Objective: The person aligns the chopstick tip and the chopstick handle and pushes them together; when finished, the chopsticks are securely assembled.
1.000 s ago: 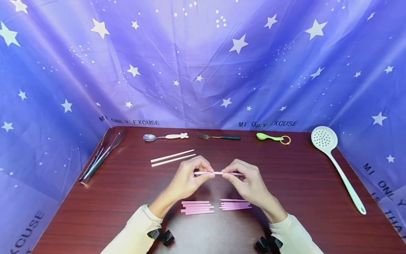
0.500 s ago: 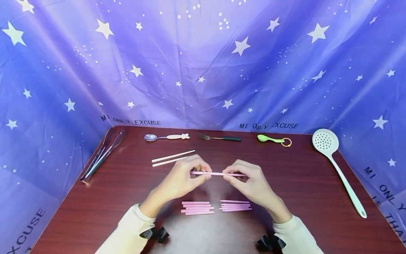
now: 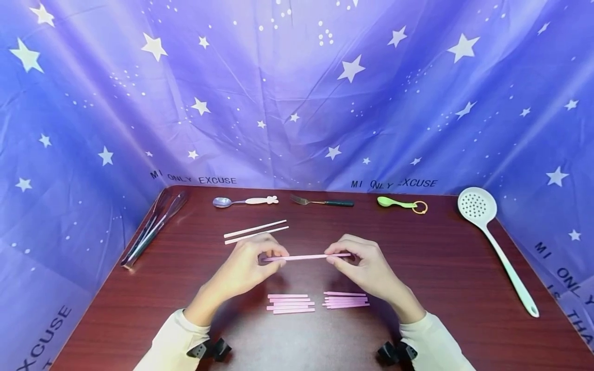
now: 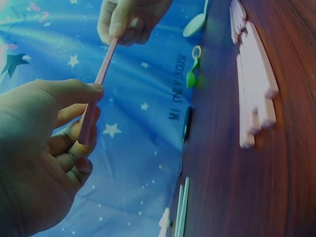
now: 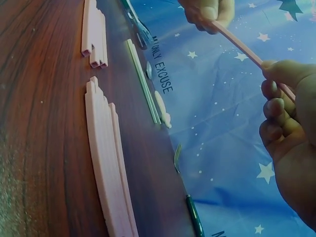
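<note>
A slim pink chopstick (image 3: 306,257) is held level above the table between both hands. My left hand (image 3: 250,263) pinches its thicker end between thumb and fingers; in the left wrist view that square end (image 4: 86,126) pokes out below the thumb. On the other side, my right hand (image 3: 364,257) pinches the thinner part, its tip reaching into the palm. Beneath the hands lie two bundles of short pink sticks: thicker pieces (image 3: 290,304) on the left, thinner ones (image 3: 345,300) on the right. Two pale full-length chopsticks (image 3: 256,229) lie behind my left hand, which partly covers one.
Along the table's back edge lie a spoon (image 3: 246,201), a fork (image 3: 322,201) and a green spoon (image 3: 401,203) with a ring. Clear-headed tongs (image 3: 153,229) lie at the left edge, a pale skimmer (image 3: 498,250) at the right. Starry cloth (image 3: 297,93) encloses the table.
My left hand has shifted leftward, away from the right hand, so a longer stretch of the chopstick shows between them. The right hand stays nearly in place, still pinching it.
</note>
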A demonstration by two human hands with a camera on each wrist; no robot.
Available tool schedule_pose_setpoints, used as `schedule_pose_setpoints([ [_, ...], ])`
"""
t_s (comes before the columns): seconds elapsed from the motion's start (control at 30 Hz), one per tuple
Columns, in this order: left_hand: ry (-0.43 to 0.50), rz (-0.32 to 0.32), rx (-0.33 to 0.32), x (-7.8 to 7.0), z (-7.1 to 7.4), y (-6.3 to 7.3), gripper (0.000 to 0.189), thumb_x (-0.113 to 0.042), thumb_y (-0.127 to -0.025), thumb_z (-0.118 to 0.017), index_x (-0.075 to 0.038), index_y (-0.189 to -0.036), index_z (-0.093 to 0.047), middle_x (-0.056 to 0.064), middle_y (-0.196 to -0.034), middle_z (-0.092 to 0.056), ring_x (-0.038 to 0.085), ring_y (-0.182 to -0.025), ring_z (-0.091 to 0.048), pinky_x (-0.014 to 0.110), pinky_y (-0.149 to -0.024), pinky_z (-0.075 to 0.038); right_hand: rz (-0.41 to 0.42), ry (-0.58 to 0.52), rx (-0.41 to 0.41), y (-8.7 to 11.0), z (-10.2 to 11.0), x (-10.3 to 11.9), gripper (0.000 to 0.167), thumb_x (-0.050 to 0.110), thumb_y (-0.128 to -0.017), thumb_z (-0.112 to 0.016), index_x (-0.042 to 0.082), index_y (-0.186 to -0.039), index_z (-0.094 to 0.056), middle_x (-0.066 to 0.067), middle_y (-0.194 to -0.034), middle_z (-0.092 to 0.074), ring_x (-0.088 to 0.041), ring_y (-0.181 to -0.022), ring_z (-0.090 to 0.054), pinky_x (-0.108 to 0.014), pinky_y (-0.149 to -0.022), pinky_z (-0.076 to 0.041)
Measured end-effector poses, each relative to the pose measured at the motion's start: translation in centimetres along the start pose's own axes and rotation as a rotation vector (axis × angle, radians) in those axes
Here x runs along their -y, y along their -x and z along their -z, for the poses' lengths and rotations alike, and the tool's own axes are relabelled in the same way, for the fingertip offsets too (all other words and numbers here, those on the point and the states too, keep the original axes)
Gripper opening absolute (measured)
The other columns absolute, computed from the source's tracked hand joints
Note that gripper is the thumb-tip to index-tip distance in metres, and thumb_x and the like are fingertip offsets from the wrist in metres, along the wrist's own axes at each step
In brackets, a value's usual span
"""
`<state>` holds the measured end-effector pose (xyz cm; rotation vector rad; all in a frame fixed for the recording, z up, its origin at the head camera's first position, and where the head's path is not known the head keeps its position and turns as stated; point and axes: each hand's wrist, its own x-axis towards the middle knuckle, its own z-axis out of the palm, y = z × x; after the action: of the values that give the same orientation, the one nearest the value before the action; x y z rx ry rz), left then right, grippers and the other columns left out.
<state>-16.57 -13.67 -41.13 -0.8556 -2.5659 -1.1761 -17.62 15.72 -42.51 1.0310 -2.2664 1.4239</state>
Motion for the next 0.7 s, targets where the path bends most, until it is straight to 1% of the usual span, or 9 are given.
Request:
schedule_pose_setpoints([
  [0.1,-0.044,0.016,-0.01,0.7,0.3,0.7,0.017,-0.012,-0.084,-0.085,-0.023,-0.095,-0.079,-0.015,-0.083,-0.063,0.001,-0.076,-0.056,0.022,-0.069,-0.05,-0.013,0.016,-0.01,0.2,0.1,-0.3,0.019,0.003,-0.087,-0.08,0.018,-0.097,-0.077,0.007,-0.079,-0.064,-0.004,-0.066,-0.05,-0.021,-0.054,-0.04],
  [0.2,-0.089,0.038,-0.019,1.4,0.8,1.3,0.018,-0.011,-0.083,-0.086,-0.022,-0.094,-0.078,-0.014,-0.083,-0.063,0.002,-0.076,-0.056,0.023,-0.069,-0.05,-0.052,0.031,-0.023,0.4,0.3,-0.6,0.018,0.004,-0.087,-0.08,0.019,-0.095,-0.076,0.009,-0.076,-0.059,-0.003,-0.065,-0.048,-0.02,-0.054,-0.038],
  [0.37,-0.158,0.075,-0.042,3.6,1.2,2.1,0.017,-0.008,-0.082,-0.086,-0.02,-0.09,-0.078,-0.011,-0.08,-0.062,0.005,-0.073,-0.055,0.021,-0.066,-0.048,-0.113,0.03,-0.033,1.0,0.9,-1.2,0.021,0.003,-0.088,-0.08,0.022,-0.094,-0.075,0.01,-0.076,-0.057,-0.004,-0.065,-0.049,-0.019,-0.054,-0.038],
  [0.53,-0.173,0.127,-0.066,5.9,1.6,2.7,0.014,-0.005,-0.082,-0.084,-0.016,-0.087,-0.078,-0.01,-0.078,-0.064,0.007,-0.07,-0.056,0.021,-0.064,-0.046,-0.136,0.016,-0.017,1.6,1.3,-1.6,0.024,0.004,-0.088,-0.079,0.025,-0.097,-0.074,0.01,-0.076,-0.057,-0.005,-0.064,-0.049,-0.02,-0.053,-0.038],
  [0.7,-0.192,0.192,-0.068,7.6,1.9,2.7,0.012,-0.006,-0.084,-0.083,-0.016,-0.086,-0.078,-0.008,-0.078,-0.063,0.01,-0.072,-0.056,0.023,-0.065,-0.044,-0.16,0.019,-0.001,2.2,1.4,-2.0,0.023,0.005,-0.089,-0.079,0.027,-0.097,-0.074,0.01,-0.076,-0.058,-0.005,-0.064,-0.049,-0.022,-0.052,-0.039],
])
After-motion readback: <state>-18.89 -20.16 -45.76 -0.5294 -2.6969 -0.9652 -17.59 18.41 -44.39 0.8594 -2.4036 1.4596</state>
